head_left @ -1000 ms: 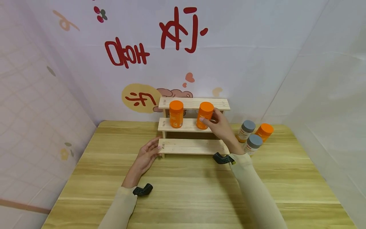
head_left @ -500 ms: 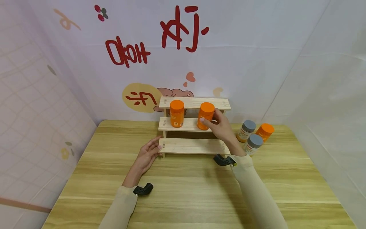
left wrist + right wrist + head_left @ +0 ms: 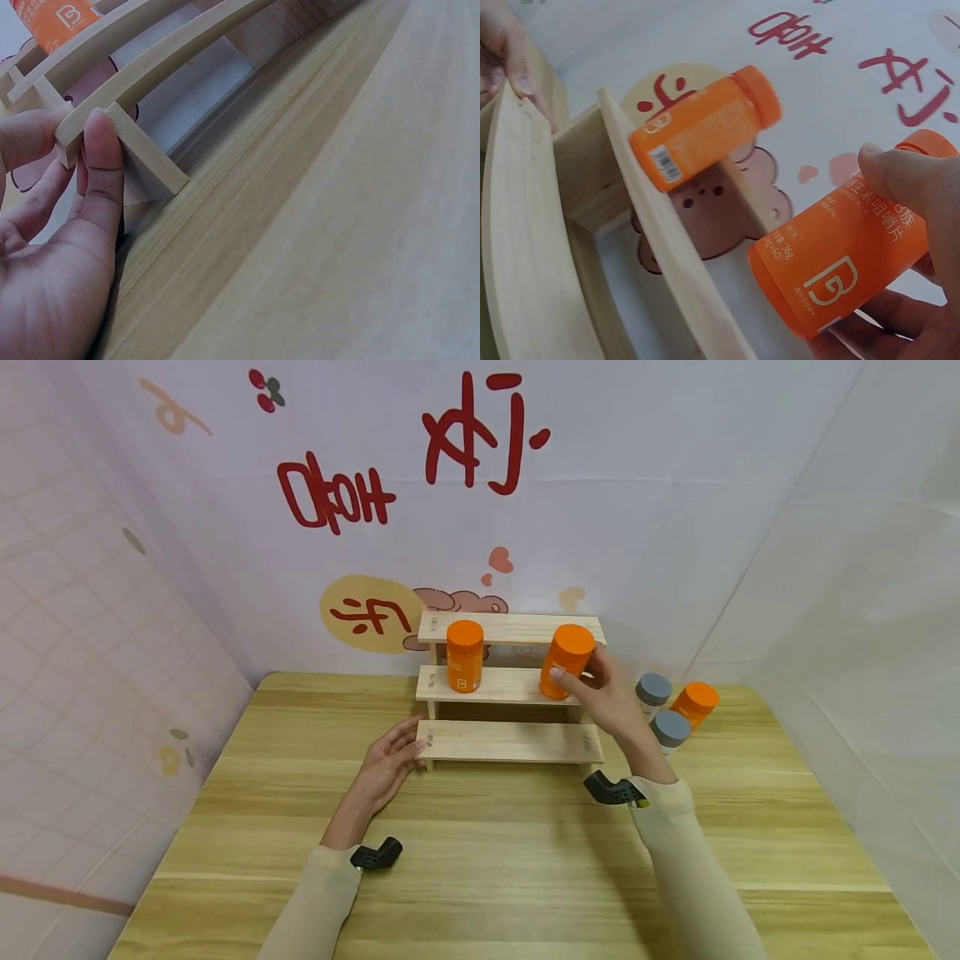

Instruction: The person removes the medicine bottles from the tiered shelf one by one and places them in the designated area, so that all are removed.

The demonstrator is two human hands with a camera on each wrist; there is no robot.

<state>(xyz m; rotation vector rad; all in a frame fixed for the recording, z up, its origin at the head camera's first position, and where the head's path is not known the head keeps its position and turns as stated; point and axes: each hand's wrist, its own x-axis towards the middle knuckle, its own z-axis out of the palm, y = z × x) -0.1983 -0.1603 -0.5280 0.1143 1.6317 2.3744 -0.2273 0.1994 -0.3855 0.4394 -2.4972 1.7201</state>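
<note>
My right hand (image 3: 611, 693) grips an orange bottle (image 3: 840, 251) with an orange lid, thumb on one side and fingers on the other. The bottle leans slightly over the right part of the middle step; whether its base touches the wood I cannot tell. A matching orange bottle (image 3: 465, 657) stands upright toward the left end of that step. My left hand (image 3: 387, 764) pinches the left end of the lowest board of the three-step wooden rack (image 3: 510, 742). In the left wrist view, the thumb and fingers (image 3: 103, 142) of the left hand lie around that board's corner.
Right of the rack, two grey-lidded bottles (image 3: 654, 691) and another orange bottle (image 3: 697, 700) stand close together, partly behind the right forearm. The rack stands on a wood-grain table (image 3: 480, 860), near the printed white backdrop (image 3: 660, 527).
My right hand has shifted right along the middle step with the orange bottle, which now tilts a little. The left hand keeps its hold on the rack's end.
</note>
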